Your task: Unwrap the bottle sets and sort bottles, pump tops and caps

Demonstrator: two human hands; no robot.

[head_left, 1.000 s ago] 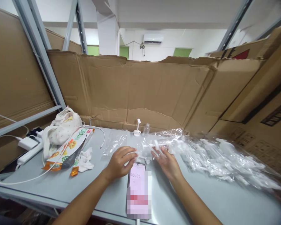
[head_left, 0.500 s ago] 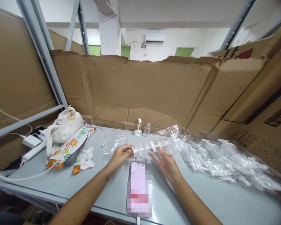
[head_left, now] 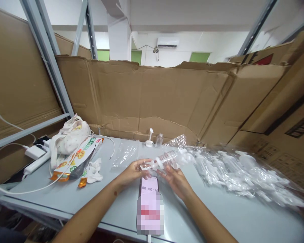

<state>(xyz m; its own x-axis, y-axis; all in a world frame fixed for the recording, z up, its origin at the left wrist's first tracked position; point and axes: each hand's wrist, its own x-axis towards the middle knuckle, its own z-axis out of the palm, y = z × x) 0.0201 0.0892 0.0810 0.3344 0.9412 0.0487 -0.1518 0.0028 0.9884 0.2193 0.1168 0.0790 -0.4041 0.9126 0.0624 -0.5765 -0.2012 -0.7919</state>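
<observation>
A clear plastic bottle with a white pump top (head_left: 164,160) lies tilted between my two hands above the table, its pump end toward the left. My left hand (head_left: 134,171) is closed around the pump end, thumb and fingers pinching the nozzle. From below and the right, my right hand (head_left: 176,180) grips the clear body near the white collar. Thin clear plastic film seems to surround the bottle, though its edges are hard to make out. Just below the hands lies a phone (head_left: 149,199) with a timer on its screen.
Behind the hands stand a loose white pump head (head_left: 149,143) and a small clear bottle (head_left: 159,139). Many bagged white pump bottles (head_left: 233,175) cover the right side. At left are a snack package (head_left: 78,158), crumpled tissue (head_left: 94,171), a cloth bag (head_left: 71,133) and cables. Cardboard (head_left: 157,94) walls the back.
My left hand has shifted right and closed further around the pump end. The bottle has tilted, its pump end now lower. The phone's timer digits have come into view.
</observation>
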